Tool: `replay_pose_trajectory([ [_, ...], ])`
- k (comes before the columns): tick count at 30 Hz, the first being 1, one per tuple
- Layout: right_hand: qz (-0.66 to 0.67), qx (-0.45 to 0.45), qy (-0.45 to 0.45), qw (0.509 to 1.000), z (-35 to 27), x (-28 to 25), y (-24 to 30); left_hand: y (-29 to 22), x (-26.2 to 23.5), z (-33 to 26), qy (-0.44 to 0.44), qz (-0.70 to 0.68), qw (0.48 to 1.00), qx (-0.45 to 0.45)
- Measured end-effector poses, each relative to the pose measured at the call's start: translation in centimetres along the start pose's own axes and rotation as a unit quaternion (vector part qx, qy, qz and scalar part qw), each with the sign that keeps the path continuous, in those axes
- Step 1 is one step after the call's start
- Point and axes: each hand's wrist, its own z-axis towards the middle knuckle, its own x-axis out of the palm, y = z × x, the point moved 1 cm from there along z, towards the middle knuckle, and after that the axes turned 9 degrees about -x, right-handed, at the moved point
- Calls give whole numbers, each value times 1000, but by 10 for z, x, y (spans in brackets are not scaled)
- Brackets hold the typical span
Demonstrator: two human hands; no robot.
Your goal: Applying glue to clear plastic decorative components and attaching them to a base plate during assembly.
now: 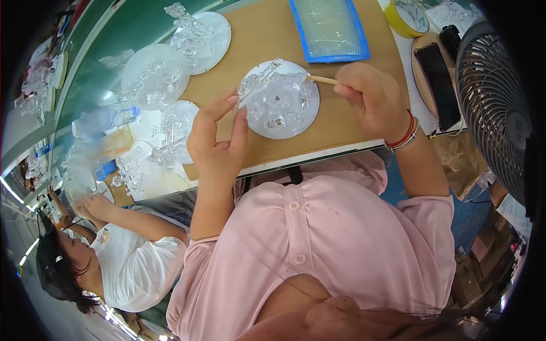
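Clear crystal ornament (273,94), faceted and glassy, sits on a round white disc (304,113) lying flat on the tan counter (341,122), just ahead of the person. Left hand (216,139): fingers spread wide, fingertips touching the ornament's left edge, apparently steadying it; grip loose, clasping nothing. Right hand (372,96): grip narrow, pinched on a thin wooden stick (322,80) whose tip meets the ornament's upper right. Similar discs (156,74) with clear pieces lie to the left; blue tray (330,28) beyond.
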Motion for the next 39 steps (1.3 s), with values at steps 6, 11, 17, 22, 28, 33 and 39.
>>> replay_pose_trajectory([
  [6,39,21,7,999,-30,-13,18,2,7,0,-16,16,999,-30],
  [11,58,70,-22,996,-37,-19,17,-3,10,6,-7,63,998,-7],
  [17,26,84,-113,990,-26,-47,14,0,3,1,-15,44,999,-10],
  [22,-99,108,-122,982,-5,-27,-8,-1,1,-1,-11,47,999,-20],
  [28,-99,110,-87,985,-4,-27,-9,-3,0,0,-5,49,998,-29],
  [33,20,81,-139,987,-15,-38,11,0,-1,0,-3,44,999,-29],
  [39,46,46,-52,997,-26,-17,5,-3,2,2,-4,44,999,-15],
])
